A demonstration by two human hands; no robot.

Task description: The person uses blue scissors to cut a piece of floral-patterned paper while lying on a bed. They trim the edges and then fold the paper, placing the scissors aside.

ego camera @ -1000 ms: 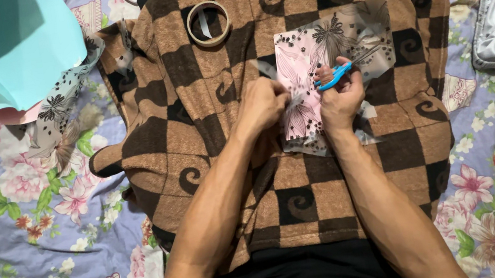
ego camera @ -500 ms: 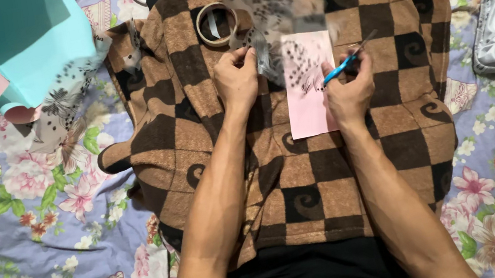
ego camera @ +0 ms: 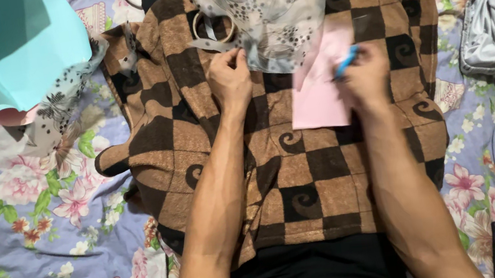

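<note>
The left hand pinches the near edge of a sheer patterned fabric, which spreads far and right. The right hand, fingers closed around a blue-handled tool, rests on pink paper just near the fabric.

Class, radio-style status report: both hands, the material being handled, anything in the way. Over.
Left hand grips sheer printed fabric, lifted. Right hand holds blue-handled tool on pink paper sheet. Tape roll lies partly beneath fabric.
</note>
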